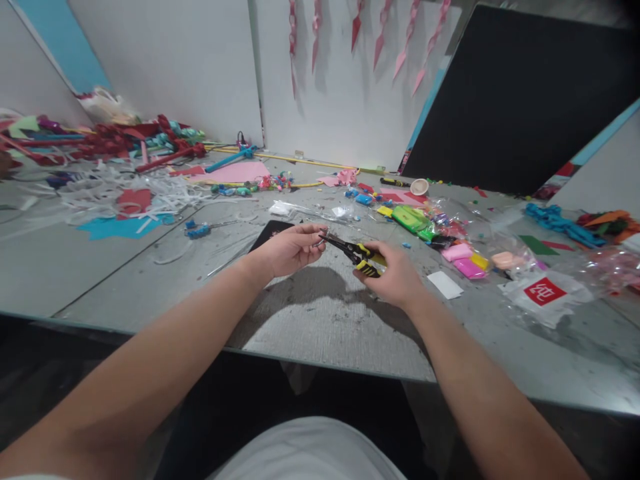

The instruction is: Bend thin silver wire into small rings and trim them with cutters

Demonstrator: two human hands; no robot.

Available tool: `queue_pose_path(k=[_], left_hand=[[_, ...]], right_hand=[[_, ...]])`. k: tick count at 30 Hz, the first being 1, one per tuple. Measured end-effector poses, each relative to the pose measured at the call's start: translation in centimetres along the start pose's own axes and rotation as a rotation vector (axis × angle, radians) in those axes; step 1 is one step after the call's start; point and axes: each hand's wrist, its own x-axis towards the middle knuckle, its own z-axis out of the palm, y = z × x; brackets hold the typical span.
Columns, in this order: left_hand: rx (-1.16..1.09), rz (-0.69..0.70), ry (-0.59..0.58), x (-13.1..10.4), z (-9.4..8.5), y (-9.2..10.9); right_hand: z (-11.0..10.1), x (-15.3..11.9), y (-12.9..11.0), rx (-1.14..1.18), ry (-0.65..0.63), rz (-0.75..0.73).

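Observation:
My right hand (395,272) is closed around the yellow-and-black handles of a pair of pliers (354,251). Their dark jaws point left and reach the fingertips of my left hand (293,249). The left thumb and fingers are pinched together at the jaw tip, on something small and shiny that I cannot make out. Both hands are held above the grey table (305,327). Partly behind the left hand lies a flat black object (270,232). Thin clear strips or wires (313,212) and a small white packet (283,208) lie just beyond the hands.
Packets of coloured clay (413,219), a white card (445,285) and a plastic bag with a red label (545,291) are on the right. White paper strips (95,190) and red and blue crafts (120,141) pile up at left. A black board (520,100) leans at back right.

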Motion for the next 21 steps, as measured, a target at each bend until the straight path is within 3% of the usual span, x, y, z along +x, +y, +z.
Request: queue_pose_path(k=[9, 21], left_hand=[[-0.036, 0.062, -0.065, -0.48, 0.33, 0.56], [-0.014, 0.097, -0.109, -0.30, 0.01, 0.30]], right_hand=[[-0.24, 0.07, 0.03, -0.003, 0.052, -0.010], [-0.13, 0.05, -0.27, -0.011, 0.030, 0.022]])
